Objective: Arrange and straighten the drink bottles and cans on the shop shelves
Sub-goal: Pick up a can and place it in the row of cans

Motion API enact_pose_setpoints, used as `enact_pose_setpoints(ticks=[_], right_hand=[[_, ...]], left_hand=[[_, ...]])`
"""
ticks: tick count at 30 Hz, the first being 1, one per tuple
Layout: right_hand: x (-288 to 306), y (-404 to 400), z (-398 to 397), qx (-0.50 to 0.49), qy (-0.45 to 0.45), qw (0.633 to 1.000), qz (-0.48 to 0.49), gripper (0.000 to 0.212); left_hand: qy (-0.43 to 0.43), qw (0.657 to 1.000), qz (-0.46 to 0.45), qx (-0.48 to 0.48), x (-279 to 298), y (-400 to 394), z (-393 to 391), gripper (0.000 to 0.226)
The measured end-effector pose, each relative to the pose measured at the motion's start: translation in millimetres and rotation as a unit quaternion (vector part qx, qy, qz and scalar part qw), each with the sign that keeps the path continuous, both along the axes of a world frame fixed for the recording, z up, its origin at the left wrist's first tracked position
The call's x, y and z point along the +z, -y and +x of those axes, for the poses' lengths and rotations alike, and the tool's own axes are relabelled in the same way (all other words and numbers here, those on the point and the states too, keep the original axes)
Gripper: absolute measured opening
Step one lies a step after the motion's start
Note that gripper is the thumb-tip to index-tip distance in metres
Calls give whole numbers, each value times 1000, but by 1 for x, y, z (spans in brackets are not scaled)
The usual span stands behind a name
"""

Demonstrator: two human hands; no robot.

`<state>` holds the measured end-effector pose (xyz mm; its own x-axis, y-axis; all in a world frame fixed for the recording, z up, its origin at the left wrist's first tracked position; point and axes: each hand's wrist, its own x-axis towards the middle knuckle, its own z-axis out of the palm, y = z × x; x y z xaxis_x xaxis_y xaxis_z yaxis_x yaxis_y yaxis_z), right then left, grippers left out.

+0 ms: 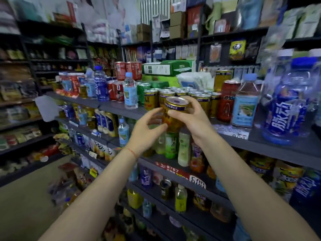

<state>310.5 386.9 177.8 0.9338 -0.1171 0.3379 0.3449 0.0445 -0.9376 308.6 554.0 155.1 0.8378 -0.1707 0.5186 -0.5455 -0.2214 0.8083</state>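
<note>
— How many hands are up by the shelf?
— Two: a left hand (147,131) and a right hand (192,117), with one gold can (174,113) between them.
— Tall red cans?
— One red can (227,100), right of the gold cans.
— Clear bottles with pale blue labels on the top shelf?
— Two in the clear: one water bottle (130,91) left, one larger bottle (245,101) right.
— Standing gold cans?
— Too crowded to count.
</note>
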Motion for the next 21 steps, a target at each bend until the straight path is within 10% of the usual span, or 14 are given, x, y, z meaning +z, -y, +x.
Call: enact_pose_setpoints(ticks=[21], right_hand=[[103,-7,268,-277,31,957,-74,67]], left_hand=[[232,945,213,93,18,-29,274,54]])
